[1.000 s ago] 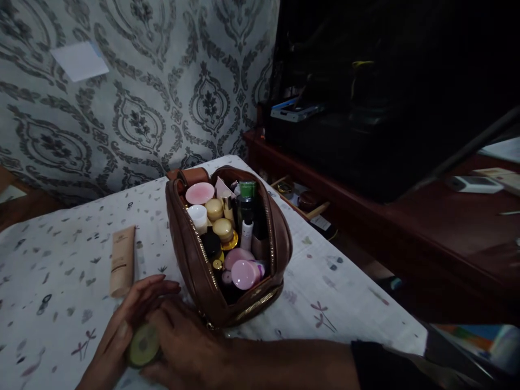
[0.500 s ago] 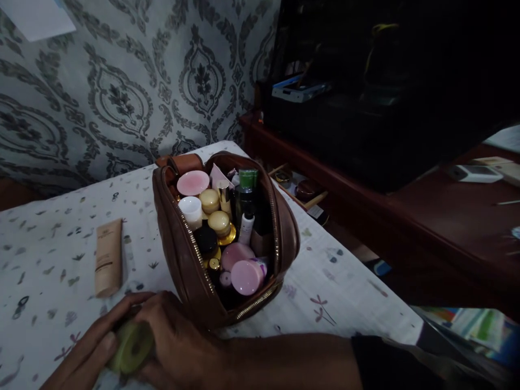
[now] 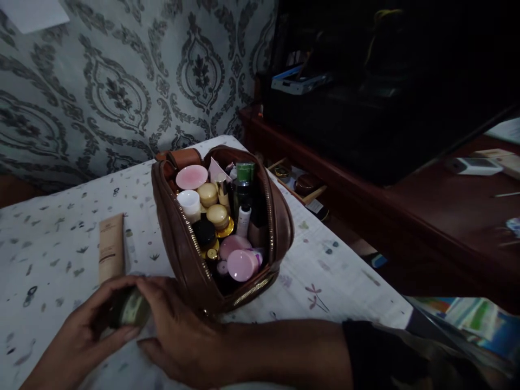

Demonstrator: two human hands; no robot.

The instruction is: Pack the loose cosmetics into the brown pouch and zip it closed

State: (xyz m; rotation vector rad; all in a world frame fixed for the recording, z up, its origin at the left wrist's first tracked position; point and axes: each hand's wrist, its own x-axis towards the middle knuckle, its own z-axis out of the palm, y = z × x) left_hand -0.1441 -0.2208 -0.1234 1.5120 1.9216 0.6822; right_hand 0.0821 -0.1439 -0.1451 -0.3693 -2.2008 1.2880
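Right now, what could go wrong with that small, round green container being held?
The small, round green container might slip, as the left hand holds it between fingers and thumb.
That hand could nudge the long beige tube lying just past its fingers.
The right hand, beside the unzipped brown leather bag, could knock it, spilling what's inside.

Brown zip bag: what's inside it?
Inside the brown zip bag: a pink disc at the back, a white cap, two gold lids, a black lid, a green cap, a slim white tube, and pink lids nearest the camera. The bag's bottom and anything beneath these are covered.
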